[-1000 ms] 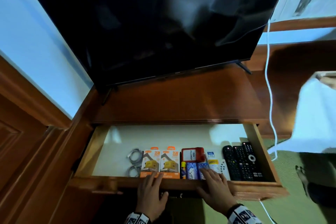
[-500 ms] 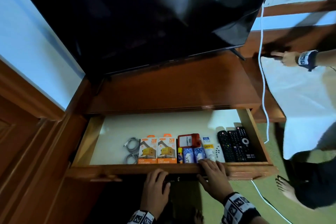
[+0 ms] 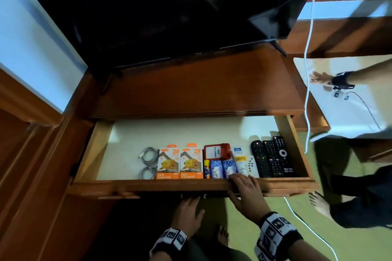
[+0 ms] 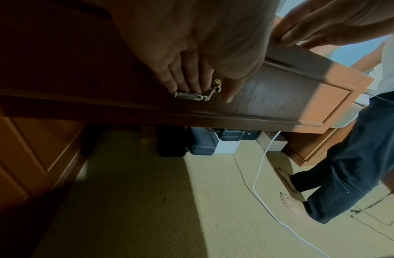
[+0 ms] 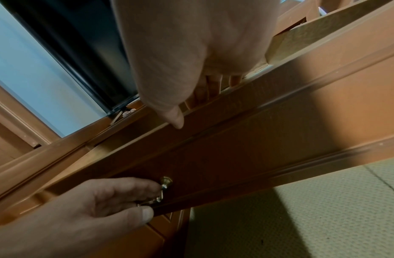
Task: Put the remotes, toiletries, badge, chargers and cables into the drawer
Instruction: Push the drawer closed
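The wooden drawer (image 3: 191,184) stands pulled out. Along its front lie grey coiled cables (image 3: 148,161), two orange charger boxes (image 3: 180,164), a red badge (image 3: 216,151), blue toiletry packs (image 3: 222,168), a white tube (image 3: 240,161), a small white remote (image 3: 252,165) and three black remotes (image 3: 273,159). My left hand (image 4: 205,92) is below the drawer front, fingers curled round the brass handle (image 4: 191,95). My right hand (image 3: 241,184) grips the front's top edge, fingers (image 5: 213,87) hooked inside and thumb on the outer face.
A black TV (image 3: 169,6) stands on the cabinet top (image 3: 201,91) above the drawer. At the right another person (image 3: 360,197) stands barefoot, handling a white cloth (image 3: 350,112). A white cable (image 3: 307,91) hangs down to the carpet. Black cases (image 4: 191,143) sit under the cabinet.
My left hand has dropped from the drawer's top edge to the handle underneath. My right hand stays on the edge. The person at the right has moved the white cloth.
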